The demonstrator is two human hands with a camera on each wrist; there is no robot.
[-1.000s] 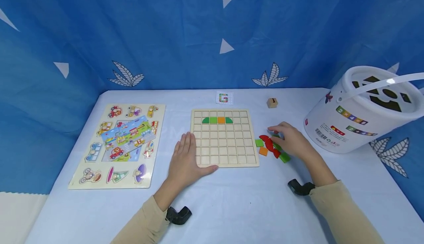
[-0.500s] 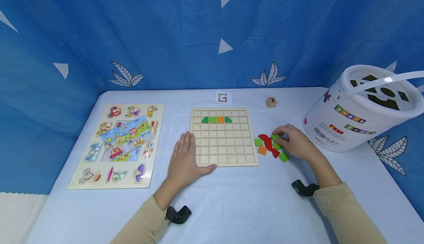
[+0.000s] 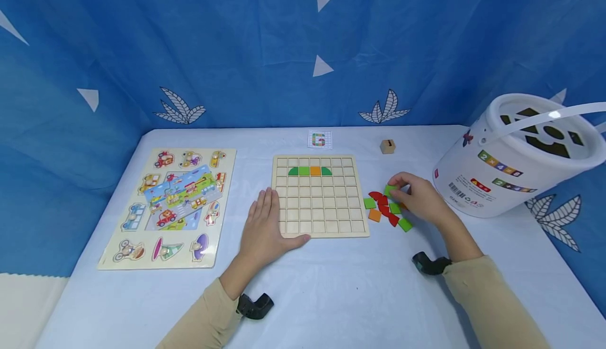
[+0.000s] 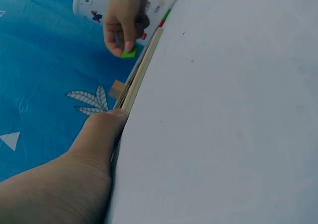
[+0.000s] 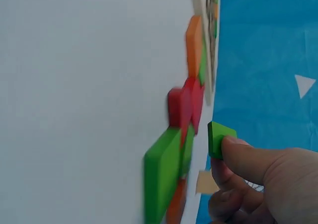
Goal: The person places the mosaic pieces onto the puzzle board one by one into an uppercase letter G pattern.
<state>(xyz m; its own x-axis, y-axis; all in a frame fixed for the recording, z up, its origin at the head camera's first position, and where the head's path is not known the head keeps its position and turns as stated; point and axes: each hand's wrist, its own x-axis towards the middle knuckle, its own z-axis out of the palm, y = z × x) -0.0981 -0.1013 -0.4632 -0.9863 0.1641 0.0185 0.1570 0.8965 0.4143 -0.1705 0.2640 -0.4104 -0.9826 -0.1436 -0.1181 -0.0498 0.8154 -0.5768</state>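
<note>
My right hand (image 3: pixel 420 199) pinches a light green square tile (image 5: pixel 216 140) between thumb and fingers, held up over a loose pile. In that pile lie red curved tiles (image 3: pixel 383 207), an orange square (image 3: pixel 374 215) and several green squares (image 3: pixel 404 225). My left hand (image 3: pixel 263 228) lies along the left side of a wooden grid board (image 3: pixel 322 215), fingers straight, thumb stretched along the near edge. One row near the board's far side holds two dark green rounded corner tiles (image 3: pixel 326 171), a light green square (image 3: pixel 304 171) and an orange square (image 3: pixel 315 171).
Behind the board lies a small card with a coloured G (image 3: pixel 319 139). A wooden cube (image 3: pixel 387 146) sits at the back right. A white bucket (image 3: pixel 487 180) with a handle stands far right. A vehicle peg puzzle (image 3: pixel 111 257) with picture cards (image 3: pixel 189 191) on it lies left.
My right hand has gone into the pile, pinched a green square tile and shifted slightly left with it. The left hand has stayed at the board.
</note>
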